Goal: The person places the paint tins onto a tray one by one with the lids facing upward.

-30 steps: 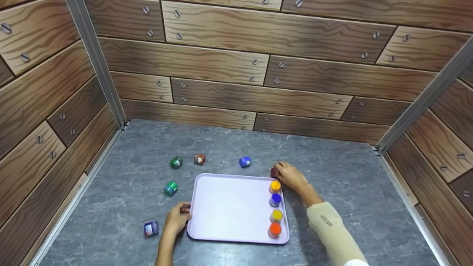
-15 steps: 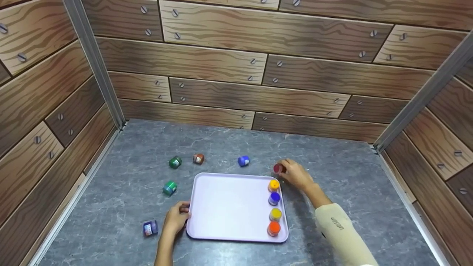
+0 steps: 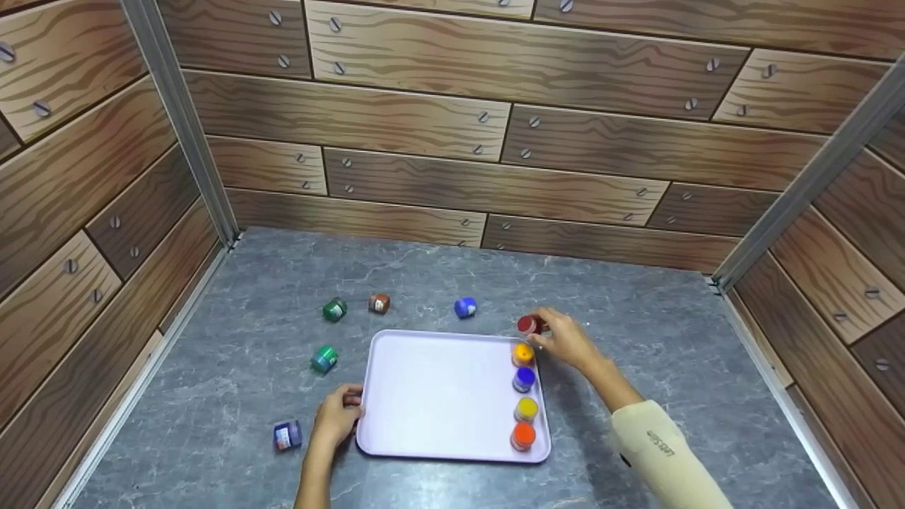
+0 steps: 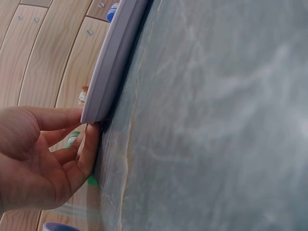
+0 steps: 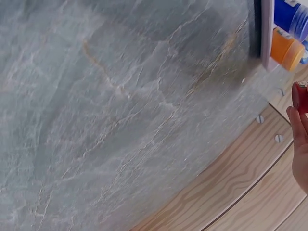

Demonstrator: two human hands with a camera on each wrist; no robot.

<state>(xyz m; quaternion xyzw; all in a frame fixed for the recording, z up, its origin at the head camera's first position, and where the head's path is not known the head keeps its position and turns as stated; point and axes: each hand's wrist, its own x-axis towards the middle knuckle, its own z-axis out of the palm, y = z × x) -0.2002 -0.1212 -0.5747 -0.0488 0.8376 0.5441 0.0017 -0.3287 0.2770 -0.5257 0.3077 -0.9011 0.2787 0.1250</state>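
A lilac tray (image 3: 445, 396) lies on the table, with several small paint jars in a row along its right side. My left hand (image 3: 338, 418) pinches the tray's left rim, thumb on one face and fingers under the other in the left wrist view. My right hand (image 3: 568, 341) grips a dark red paint jar (image 3: 527, 324) just beyond the tray's far right corner. Nearest to it in the row is the orange-yellow jar (image 3: 522, 353), followed by a violet-blue jar (image 3: 524, 379), a yellow jar (image 3: 526, 409) and an orange-red jar (image 3: 523, 436).
Loose on the table lie a blue jar (image 3: 465, 307), a brown jar (image 3: 379, 303), a dark green jar (image 3: 334, 309), a lighter green jar (image 3: 324, 359) and a dark purple jar (image 3: 288, 435). Wood-patterned panels (image 3: 417, 170) wall the grey table's back and sides.
The right hand lifts the dark red jar and tilts it lid up, first shifting right, then slightly back toward the tray's corner. The left hand stays at the rim.
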